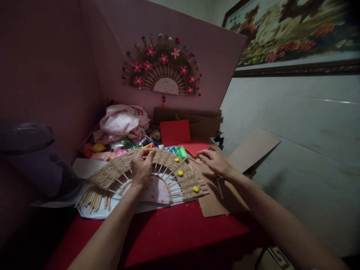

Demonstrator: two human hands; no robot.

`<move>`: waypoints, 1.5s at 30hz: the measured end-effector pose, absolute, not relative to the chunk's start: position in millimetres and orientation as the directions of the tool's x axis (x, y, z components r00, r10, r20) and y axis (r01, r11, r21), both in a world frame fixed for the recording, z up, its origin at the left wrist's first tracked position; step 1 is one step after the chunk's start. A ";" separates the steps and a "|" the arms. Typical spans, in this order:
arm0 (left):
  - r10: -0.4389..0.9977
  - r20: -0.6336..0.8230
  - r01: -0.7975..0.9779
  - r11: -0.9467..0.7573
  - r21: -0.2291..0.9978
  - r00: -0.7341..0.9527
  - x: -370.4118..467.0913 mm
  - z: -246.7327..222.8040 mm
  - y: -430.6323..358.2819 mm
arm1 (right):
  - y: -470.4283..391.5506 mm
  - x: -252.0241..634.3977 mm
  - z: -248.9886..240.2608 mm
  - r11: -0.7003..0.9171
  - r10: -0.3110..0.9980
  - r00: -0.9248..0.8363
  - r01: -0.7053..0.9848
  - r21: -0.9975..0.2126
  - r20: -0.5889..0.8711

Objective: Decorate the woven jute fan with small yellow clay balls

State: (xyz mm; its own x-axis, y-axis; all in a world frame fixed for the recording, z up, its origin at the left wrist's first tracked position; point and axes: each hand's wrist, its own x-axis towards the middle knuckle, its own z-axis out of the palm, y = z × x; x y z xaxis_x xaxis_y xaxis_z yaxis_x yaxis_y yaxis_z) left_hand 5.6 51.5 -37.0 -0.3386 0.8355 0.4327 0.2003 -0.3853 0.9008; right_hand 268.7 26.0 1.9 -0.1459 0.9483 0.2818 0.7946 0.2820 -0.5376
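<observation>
A half-round fan of woven tan cord on thin sticks [112, 173] lies on white sheeting over the red table. Several yellow pieces [180, 173] sit on its band, and a pale dotted half circle [157, 190] fills its middle. My left hand [142, 165] is at the top of the band, its thumb and forefinger closed on a small yellow piece [150, 152]. My right hand [215, 162] is right of the fan, above cardboard, fingers partly spread near some thin sticks; whether it holds anything is unclear.
Scissors [219, 185] lie on the cardboard [209, 206] below my right hand. Behind are red paper [174, 132], pink cloth [122, 122] and coloured packets [181, 152]. A finished flowered fan [163, 59] hangs on the pink board. Loose sticks [92, 199] lie at left.
</observation>
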 end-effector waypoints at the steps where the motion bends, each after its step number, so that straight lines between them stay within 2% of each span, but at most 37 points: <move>1: 0.831 0.431 0.204 -0.381 0.902 -0.352 4.7 -37.3 51.5 | 33.8 257.5 3.7 0.280 0.956 -0.155 0.729 -0.625 0.247; 4: 0.802 0.451 0.247 -0.380 0.891 -0.392 2.8 -38.5 51.4 | 61.8 231.7 3.7 0.138 0.989 -0.117 0.447 -0.884 0.095; 6: 0.792 0.457 0.270 -0.374 0.887 -0.405 2.8 -39.0 50.7 | 81.4 220.5 1.3 0.090 0.994 -0.098 0.410 -0.908 0.054; 12: 0.790 0.436 0.222 -0.376 0.900 -0.430 4.9 -37.6 48.5 | 119.9 205.0 -3.0 -0.055 0.989 -0.100 0.411 -0.910 -0.105; 18: 0.779 0.442 0.246 -0.368 0.897 -0.446 4.5 -35.6 47.4 | 121.6 197.5 1.7 -0.111 0.970 -0.152 0.413 -0.904 -0.188; 23: 0.771 0.462 0.222 -0.405 0.887 -0.438 4.0 -32.8 46.8 | 118.8 206.5 14.6 -0.106 0.914 -0.329 0.369 -0.923 -0.237; 26: 0.780 0.450 0.184 -0.412 0.892 -0.434 4.3 -30.0 45.7 | 118.4 214.0 17.9 -0.192 0.831 -0.450 0.321 -0.928 -0.327; 29: 0.777 0.468 0.196 -0.426 0.883 -0.421 5.6 -28.1 44.1 | 115.7 216.6 14.1 -0.296 0.793 -0.472 0.252 -0.921 -0.384; 33: 0.769 0.488 0.205 -0.443 0.873 -0.414 7.3 -27.6 42.3 | 110.7 216.8 3.8 -0.360 0.783 -0.472 0.186 -0.914 -0.405; 36: 0.779 0.480 0.194 -0.440 0.877 -0.404 8.2 -28.2 41.6 | 106.1 218.0 -2.2 -0.407 0.730 -0.546 0.135 -0.903 -0.411; 41: 0.791 0.466 0.157 -0.441 0.884 -0.396 10.0 -32.6 42.5 | 87.2 217.3 -3.7 -0.461 0.680 -0.644 -0.005 -0.887 -0.350; 45: 0.787 0.484 0.167 -0.456 0.874 -0.383 10.5 -36.5 43.6 | 65.1 212.4 -2.3 -0.478 0.711 -0.645 -0.150 -0.866 -0.280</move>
